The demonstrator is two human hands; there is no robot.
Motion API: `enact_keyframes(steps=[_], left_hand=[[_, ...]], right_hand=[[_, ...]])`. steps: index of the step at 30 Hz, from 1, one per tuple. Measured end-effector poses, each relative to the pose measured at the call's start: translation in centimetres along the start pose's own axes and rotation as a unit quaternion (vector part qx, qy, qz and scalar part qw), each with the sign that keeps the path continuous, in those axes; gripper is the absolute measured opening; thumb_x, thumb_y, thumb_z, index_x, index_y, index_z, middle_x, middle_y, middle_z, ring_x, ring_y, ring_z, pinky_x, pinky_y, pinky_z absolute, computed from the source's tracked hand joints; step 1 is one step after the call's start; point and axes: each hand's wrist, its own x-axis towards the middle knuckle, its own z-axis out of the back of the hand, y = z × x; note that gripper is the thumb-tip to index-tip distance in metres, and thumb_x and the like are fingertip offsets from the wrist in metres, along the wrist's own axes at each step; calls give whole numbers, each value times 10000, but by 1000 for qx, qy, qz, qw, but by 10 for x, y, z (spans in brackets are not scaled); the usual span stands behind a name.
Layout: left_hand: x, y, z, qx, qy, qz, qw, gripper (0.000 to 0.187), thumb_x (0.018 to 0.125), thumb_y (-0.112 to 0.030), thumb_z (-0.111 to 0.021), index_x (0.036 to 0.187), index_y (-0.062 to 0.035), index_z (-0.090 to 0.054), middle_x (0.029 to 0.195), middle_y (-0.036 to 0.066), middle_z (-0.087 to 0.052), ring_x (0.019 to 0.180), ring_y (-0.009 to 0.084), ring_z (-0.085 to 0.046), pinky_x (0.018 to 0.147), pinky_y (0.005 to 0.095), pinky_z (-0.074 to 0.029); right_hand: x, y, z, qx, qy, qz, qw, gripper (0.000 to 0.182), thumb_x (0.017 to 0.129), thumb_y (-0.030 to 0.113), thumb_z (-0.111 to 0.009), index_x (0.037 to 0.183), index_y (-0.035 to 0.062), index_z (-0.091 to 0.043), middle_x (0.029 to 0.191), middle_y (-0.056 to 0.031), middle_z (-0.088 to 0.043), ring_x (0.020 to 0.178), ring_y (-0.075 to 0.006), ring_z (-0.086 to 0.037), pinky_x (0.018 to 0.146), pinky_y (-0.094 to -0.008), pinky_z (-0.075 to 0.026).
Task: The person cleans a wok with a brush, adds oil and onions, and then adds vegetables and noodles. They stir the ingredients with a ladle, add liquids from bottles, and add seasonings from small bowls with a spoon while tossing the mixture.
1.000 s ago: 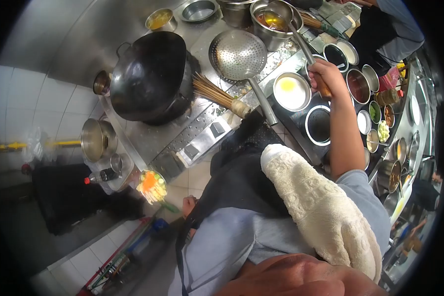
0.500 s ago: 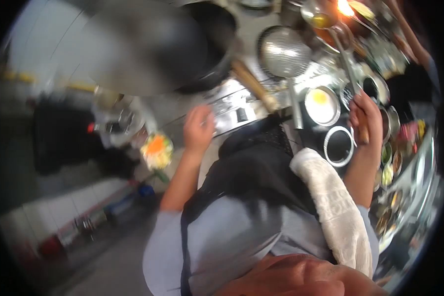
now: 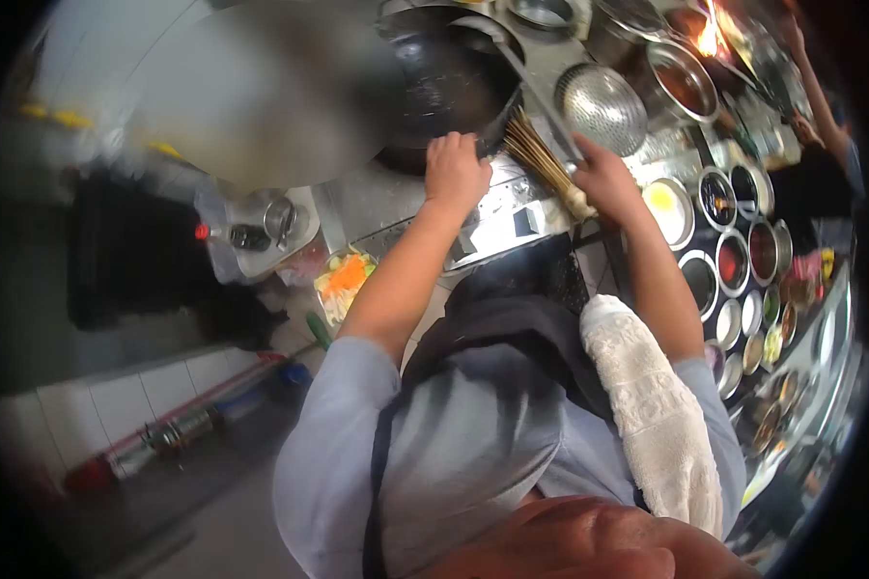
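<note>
My left hand [image 3: 457, 174] is at the near edge of a large dark wok [image 3: 434, 82], its fingers curled over the rim or a handle there. My right hand [image 3: 603, 180] is closed around the handle of a long metal ladle [image 3: 541, 87]. The ladle slants up and to the left, its head over the far side of the wok. Just left of the right hand lies a bamboo wok brush [image 3: 541, 159]. Beyond that hand rests a round perforated strainer [image 3: 602, 108]. A large grey blur covers the wok's left side.
At right stand a pot of reddish liquid [image 3: 684, 81], a bowl with yellow contents [image 3: 666, 210] and several seasoning containers [image 3: 732, 262]. A flame [image 3: 713, 41] burns near another person's arm [image 3: 819, 92]. Cut vegetables with orange shreds [image 3: 346, 280] sit at left.
My right hand has swung the ladle left, from above the pots to the wok. My left hand has moved up and right from mid-air to the wok's near edge.
</note>
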Motion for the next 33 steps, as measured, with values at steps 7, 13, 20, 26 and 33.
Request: enact_keyframes(steps=[7, 13, 20, 26, 33], left_hand=[[-30, -35, 31, -731, 187, 341, 560, 462, 1000, -424, -521, 1316, -89, -561, 1254, 91, -647, 1134, 254, -617, 1005, 419, -477], [-6, 23, 34, -786, 216, 380, 438, 224, 991, -169, -605, 1135, 2, -594, 796, 17, -567, 665, 112, -551, 547, 260, -444], [-27, -3, 87, -757, 122, 426, 481, 225, 973, -107, -605, 1079, 92, -595, 722, 16, -523, 641, 105, -511, 520, 249, -400], [-46, -48, 70, -712, 112, 425, 548, 175, 982, -127, -589, 1016, 37, -638, 724, 5, -540, 631, 99, -524, 522, 261, -408], [-50, -57, 64, -706, 104, 436, 548, 168, 956, -111, -646, 1071, 10, -622, 741, 4, -534, 626, 93, -506, 499, 246, -379]], right_hand=[[34, 89, -102, -97, 88, 1, 991, 275, 732, 269, -724, 927, 84, -785, 995, -195, -732, 933, -359, -720, 752, -489, -571], [-121, 70, -29, 61, -168, 86, 980, 309, 853, 168, -609, 1112, 29, -703, 1058, -203, -665, 977, -380, -656, 869, -465, -532], [-386, -179, 113, -221, -237, -488, 811, 419, 873, 231, -658, 1272, 108, -634, 1235, -211, -599, 1113, -389, -639, 933, -478, -536], [-411, -226, 109, -252, -172, -476, 825, 417, 842, 241, -691, 1238, 131, -623, 1251, -212, -564, 1077, -418, -642, 893, -501, -545], [-434, -260, 110, -178, -272, -454, 830, 344, 802, 157, -689, 1135, 79, -649, 1105, -217, -630, 1013, -385, -667, 835, -497, -548]])
